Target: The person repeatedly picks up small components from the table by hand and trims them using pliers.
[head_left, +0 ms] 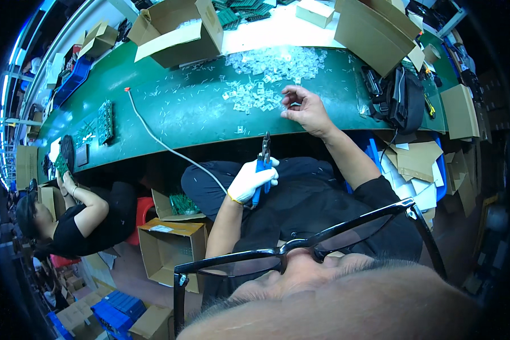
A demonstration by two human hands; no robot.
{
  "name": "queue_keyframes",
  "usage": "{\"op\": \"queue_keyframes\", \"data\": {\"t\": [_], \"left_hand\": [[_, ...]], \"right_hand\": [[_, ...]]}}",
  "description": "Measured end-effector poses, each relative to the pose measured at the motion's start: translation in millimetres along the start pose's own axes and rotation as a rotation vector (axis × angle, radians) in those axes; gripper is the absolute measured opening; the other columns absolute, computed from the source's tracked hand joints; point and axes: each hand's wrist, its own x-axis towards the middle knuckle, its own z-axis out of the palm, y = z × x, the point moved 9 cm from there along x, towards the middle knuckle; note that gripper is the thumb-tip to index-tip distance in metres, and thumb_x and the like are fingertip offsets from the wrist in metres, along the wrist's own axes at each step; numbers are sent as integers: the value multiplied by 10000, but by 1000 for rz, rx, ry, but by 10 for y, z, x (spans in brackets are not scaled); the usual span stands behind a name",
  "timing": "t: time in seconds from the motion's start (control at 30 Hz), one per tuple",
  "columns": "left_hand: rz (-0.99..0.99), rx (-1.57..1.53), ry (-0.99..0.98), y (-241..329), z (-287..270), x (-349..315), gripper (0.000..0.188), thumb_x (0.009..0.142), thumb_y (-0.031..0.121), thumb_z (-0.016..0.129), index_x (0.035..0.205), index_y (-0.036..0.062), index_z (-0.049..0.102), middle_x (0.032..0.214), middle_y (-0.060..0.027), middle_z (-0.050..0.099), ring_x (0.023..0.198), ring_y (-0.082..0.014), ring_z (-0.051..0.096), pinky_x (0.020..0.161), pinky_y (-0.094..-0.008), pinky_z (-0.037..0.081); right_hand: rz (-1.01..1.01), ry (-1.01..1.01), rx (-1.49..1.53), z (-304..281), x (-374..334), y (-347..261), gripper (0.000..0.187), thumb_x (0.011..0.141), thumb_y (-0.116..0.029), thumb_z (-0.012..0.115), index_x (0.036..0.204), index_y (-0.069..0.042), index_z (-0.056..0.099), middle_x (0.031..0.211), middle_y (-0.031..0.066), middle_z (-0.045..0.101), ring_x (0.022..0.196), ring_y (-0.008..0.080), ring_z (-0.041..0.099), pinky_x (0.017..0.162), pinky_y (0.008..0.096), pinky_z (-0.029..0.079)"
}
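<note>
"How many things do you count?"

"One pair of pliers (262, 166) and two hands at work. On the green table (178, 116), two big cardboard boxes stand toward the back, a left box (181, 54) and a right box (374, 37), and one pale cord (156, 139) runs to the left wrist. The small clear pieces lie in two main groups, a large heap (292, 63) and a smaller patch (249, 97); I can't count them singly."

"Where are the pliers, and which way do they point?"

"Over the lap, at the table's near edge. The nose points away from the body; the long axis runs nearly straight out, leaning slightly right at the tip."

"How do they look?"

"Dark metal at the nose, two bright blue handles. Whether the jaws meet, I can't tell."

"And the hands?"

"The left hand (251, 180), in a white glove, is wrapped around the handles. The bare right hand (310, 113) is held beside the smaller patch, fingers curled, thumb apart from them. I see nothing pinched there, though something tiny might not show."
</note>
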Motion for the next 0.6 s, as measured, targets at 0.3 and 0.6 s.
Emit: {"op": "queue_keyframes", "data": {"t": [0.3,0.6], "left_hand": [[21,-136,-65,77,64,12,537,960,264,800,1361,-47,625,1037,-101,732,946,-197,737,868,-337,585],[-1,-50,-66,15,45,-1,538,960,271,802,1359,-43,628,1043,-95,728,936,-185,727,869,-328,579]], "right_hand": [[157,-220,110,388,-232,-22,603,829,120,793,1386,-39,625,1117,39,648,1032,128,658,922,291,606],[127,-300,-220,453,-279,-212,594,797,67,806,1360,-41,649,1047,66,726,960,141,718,932,337,648]]}}
